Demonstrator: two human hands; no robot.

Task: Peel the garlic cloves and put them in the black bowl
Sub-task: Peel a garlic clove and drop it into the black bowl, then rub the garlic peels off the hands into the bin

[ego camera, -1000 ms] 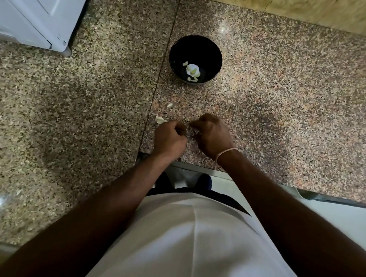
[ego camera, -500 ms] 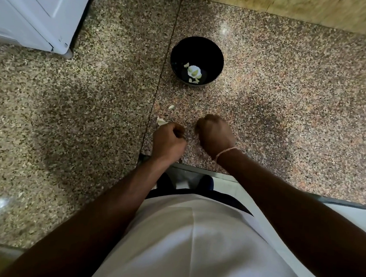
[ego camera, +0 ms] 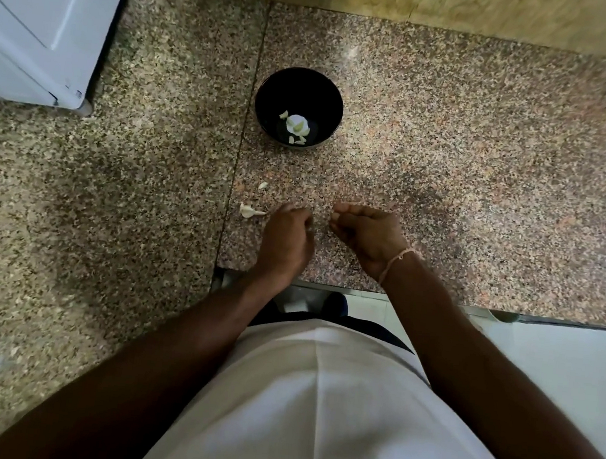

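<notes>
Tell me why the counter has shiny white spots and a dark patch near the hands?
In the head view, lamp glare shines off the polished granite counter behind the black bowl and at the lower left; a soft shadow darkens the stone around the left hand and right hand; the wide lens bends the edges, and the far corners look smeared.

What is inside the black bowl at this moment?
At the bottom of the black bowl lie several pale garlic pieces, one larger and a few small. Whether they are cloves or peel cannot be told. Nothing covers them.
</notes>
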